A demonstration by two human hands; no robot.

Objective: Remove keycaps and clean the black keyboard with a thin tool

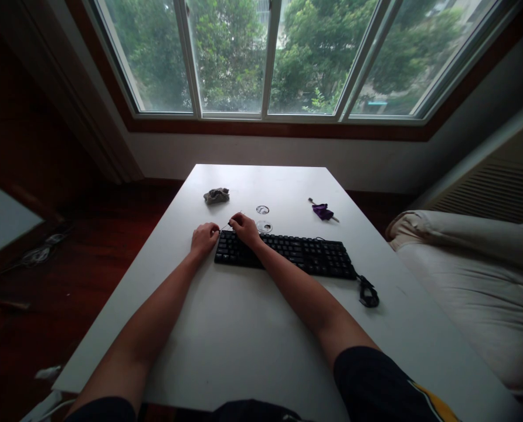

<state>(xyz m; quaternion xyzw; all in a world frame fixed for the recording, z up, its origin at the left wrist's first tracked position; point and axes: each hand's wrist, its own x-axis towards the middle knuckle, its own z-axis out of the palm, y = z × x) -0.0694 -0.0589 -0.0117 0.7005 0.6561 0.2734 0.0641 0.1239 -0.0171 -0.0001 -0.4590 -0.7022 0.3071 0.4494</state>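
Observation:
A black keyboard [296, 253] lies across the middle of the white table [226, 340]. My left hand [204, 238] rests closed on the table just off the keyboard's left end. My right hand [245, 228] hovers over the keyboard's top left corner, its fingers pinched on a thin small tool I cannot make out. The keyboard's bundled black cable [369, 292] lies by its right end.
A crumpled grey cloth [216, 195] sits at the far left of the table. Two small round lids [263, 217] lie behind the keyboard, and a purple brush-like item [323, 211] lies further right. A cushioned seat [476, 275] stands to the right, windows ahead.

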